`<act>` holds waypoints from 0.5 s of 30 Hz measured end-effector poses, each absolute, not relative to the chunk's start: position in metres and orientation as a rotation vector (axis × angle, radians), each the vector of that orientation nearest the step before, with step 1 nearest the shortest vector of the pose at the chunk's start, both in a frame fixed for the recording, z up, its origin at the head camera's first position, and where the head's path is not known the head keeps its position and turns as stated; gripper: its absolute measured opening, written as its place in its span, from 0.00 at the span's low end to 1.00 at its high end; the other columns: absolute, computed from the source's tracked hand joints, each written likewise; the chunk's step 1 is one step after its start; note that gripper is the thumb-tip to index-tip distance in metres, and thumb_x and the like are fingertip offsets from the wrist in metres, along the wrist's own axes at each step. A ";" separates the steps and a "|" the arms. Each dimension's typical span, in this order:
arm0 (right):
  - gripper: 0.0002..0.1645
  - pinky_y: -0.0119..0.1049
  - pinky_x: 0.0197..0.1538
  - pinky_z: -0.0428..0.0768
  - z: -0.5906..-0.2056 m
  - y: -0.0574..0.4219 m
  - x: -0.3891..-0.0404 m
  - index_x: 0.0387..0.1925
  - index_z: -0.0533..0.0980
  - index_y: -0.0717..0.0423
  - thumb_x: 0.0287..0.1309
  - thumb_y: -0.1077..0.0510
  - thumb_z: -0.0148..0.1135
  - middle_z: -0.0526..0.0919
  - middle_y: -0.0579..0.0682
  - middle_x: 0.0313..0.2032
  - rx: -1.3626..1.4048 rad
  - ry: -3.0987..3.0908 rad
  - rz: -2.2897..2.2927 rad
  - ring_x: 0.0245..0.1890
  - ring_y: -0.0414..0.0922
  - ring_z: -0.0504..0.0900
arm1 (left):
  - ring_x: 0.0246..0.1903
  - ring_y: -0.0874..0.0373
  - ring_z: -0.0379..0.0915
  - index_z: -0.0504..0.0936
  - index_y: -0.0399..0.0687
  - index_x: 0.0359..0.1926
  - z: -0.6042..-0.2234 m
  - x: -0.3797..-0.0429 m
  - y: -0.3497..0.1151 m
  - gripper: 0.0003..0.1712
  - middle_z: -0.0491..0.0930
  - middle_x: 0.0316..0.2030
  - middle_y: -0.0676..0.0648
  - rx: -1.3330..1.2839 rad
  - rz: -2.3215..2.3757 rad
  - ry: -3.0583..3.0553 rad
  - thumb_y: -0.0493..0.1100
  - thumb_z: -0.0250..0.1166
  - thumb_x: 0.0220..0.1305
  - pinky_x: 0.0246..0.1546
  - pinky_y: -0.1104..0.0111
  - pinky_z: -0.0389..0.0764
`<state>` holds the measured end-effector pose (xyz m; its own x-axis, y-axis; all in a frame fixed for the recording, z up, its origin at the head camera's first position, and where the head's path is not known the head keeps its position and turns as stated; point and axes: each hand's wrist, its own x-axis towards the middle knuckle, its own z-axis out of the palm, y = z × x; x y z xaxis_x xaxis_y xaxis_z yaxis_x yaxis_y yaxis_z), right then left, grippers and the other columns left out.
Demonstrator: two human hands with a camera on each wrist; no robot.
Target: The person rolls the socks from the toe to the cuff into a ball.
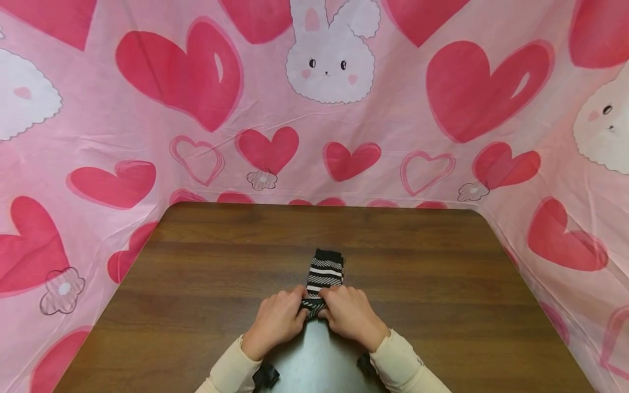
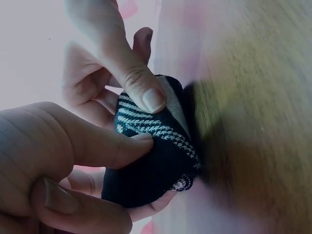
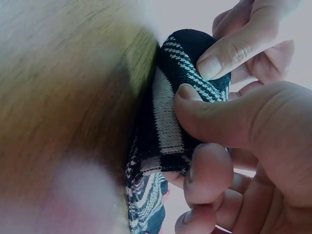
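A black-and-white striped knit sock (image 1: 326, 273) lies lengthwise on the table, its near end folded over into a thick bundle. My left hand (image 1: 279, 317) grips the left side of that folded end, thumb on top and fingers beneath. From the right side my right hand (image 1: 355, 315) pinches the same end, its thumb close to the other one. In the left wrist view the left thumb (image 2: 112, 146) presses on a plain black part of the sock (image 2: 131, 178). The right wrist view shows the right thumb (image 3: 219, 117) on the striped knit, beside a white band.
The brown wood-grain table (image 1: 206, 251) extends around the hands, with rounded far corners. A pink cloth (image 1: 354, 125) with hearts and rabbit faces hangs behind it and along both sides. Dark wrist-worn pieces (image 1: 266, 376) show below the sleeves (image 1: 231, 370).
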<state>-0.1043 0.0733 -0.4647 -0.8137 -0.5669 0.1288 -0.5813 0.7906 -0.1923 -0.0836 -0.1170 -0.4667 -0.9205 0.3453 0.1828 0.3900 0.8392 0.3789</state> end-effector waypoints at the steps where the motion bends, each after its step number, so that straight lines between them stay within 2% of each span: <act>1: 0.14 0.44 0.16 0.69 -0.465 0.073 -0.104 0.31 0.78 0.48 0.51 0.49 0.76 0.78 0.45 0.22 0.933 -2.915 0.346 0.18 0.49 0.78 | 0.20 0.53 0.75 0.77 0.52 0.35 -0.467 -0.084 -0.117 0.10 0.78 0.22 0.50 -0.580 -0.640 -2.914 0.40 0.69 0.54 0.17 0.58 0.70; 15: 0.14 0.44 0.16 0.69 -0.466 0.074 -0.105 0.31 0.78 0.49 0.50 0.49 0.76 0.78 0.45 0.22 0.925 -2.917 0.361 0.19 0.50 0.79 | 0.21 0.54 0.74 0.77 0.51 0.35 -0.467 -0.085 -0.116 0.09 0.77 0.22 0.50 -0.552 -0.675 -2.950 0.41 0.69 0.54 0.17 0.58 0.71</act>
